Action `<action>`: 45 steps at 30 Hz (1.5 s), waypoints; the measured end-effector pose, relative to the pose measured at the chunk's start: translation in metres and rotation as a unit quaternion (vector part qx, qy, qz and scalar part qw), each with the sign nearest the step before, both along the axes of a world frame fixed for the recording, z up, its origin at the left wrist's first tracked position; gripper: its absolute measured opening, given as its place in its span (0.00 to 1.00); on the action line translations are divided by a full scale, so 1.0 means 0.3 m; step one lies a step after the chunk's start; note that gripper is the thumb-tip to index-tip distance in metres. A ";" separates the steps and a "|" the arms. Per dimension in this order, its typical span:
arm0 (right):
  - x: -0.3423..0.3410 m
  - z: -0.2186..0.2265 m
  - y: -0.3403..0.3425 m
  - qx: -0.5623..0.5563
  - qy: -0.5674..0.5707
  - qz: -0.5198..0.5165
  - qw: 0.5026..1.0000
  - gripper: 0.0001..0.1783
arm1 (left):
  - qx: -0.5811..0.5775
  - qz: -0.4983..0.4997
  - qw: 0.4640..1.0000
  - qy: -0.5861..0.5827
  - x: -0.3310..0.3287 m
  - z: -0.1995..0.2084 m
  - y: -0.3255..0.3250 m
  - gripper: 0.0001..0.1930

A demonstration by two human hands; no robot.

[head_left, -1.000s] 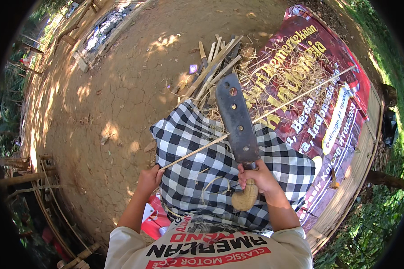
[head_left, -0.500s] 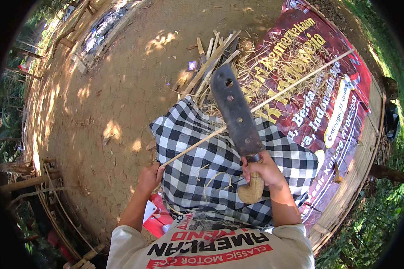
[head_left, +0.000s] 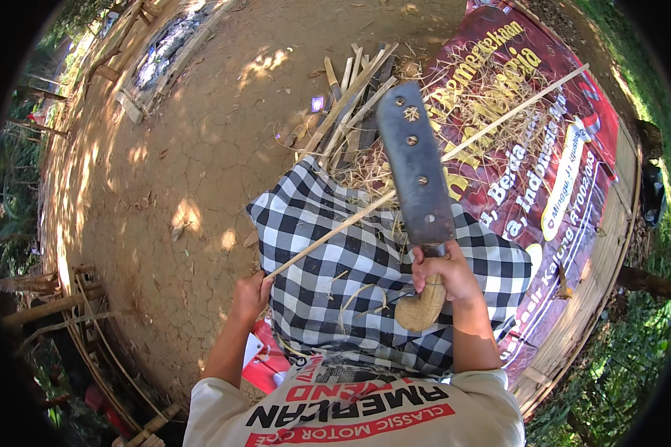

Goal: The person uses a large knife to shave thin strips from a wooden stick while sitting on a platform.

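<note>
1. Currently held: one long thin stick (head_left: 470, 140), slanted above the checked cloth (head_left: 306, 298); its near end is gripped by the closed left hand (head_left: 251, 296).
2. Knife (head_left: 423, 205), broad, pierced blade; its curved wooden handle (head_left: 420, 309) is grasped in the right hand (head_left: 449, 274). The stick is crossed by the blade; contact cannot be told.
3. Progress, as judged: paring appears partly done, given the loose shavings (head_left: 492, 104); the held stick seems left unfinished.
4. Split sticks (head_left: 354, 97), piled beside the shavings; whether finished or raw cannot be told.
5. Containers: none made out; shavings are borne by the dark red banner (head_left: 602, 141), a few curls by the cloth.
</note>
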State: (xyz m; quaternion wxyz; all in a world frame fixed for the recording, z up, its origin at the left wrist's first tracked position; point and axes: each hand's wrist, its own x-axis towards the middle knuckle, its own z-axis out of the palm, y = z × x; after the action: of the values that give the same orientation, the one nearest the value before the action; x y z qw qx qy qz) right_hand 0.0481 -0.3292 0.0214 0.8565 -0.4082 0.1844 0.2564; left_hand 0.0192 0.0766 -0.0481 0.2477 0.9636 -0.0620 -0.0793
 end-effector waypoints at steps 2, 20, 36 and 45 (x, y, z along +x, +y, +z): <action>0.005 0.005 0.000 0.032 0.027 -0.028 0.999 0.12 | 0.002 -0.004 1.000 -0.013 -0.001 -0.013 0.003 0.14; -0.011 -0.047 0.082 -0.007 0.053 0.030 0.998 0.09 | 0.007 -0.009 1.000 -0.029 0.005 0.017 -0.039 0.14; 0.035 -0.032 0.016 0.016 0.043 -0.037 0.998 0.13 | 0.071 -0.030 0.990 -0.115 0.015 0.043 -0.079 0.13; -0.033 -0.056 -0.030 -0.090 0.105 -0.035 0.990 0.13 | 0.107 -0.041 0.987 -0.116 0.019 0.016 -0.045 0.13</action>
State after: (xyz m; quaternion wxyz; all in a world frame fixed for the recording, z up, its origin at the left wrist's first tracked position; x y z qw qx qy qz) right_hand 0.0381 -0.3381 0.0047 0.8005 -0.4479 0.3099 0.2501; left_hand 0.0248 0.0632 -0.0433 0.1313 0.9838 -0.1212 0.0163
